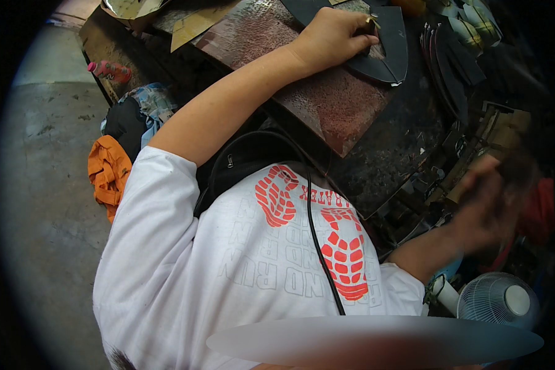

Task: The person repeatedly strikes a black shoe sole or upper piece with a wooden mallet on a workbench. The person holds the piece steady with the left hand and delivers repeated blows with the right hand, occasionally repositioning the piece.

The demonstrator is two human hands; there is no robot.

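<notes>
Head view: left fingers (364,42) pinch yellowish piece (373,22) over dark panel (396,38); fan (488,297) below right fingers (482,172), grip unclear.

Black panel (396,46), mottled reddish-brown board (336,111)

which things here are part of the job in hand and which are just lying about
Part of the job, by the look of it:
dark flat piece, under the left hand
worn reddish board beneath that piece

Seemingly just lying about:
pink-capped bottle
orange cloth
fan, standing off to the right
</notes>
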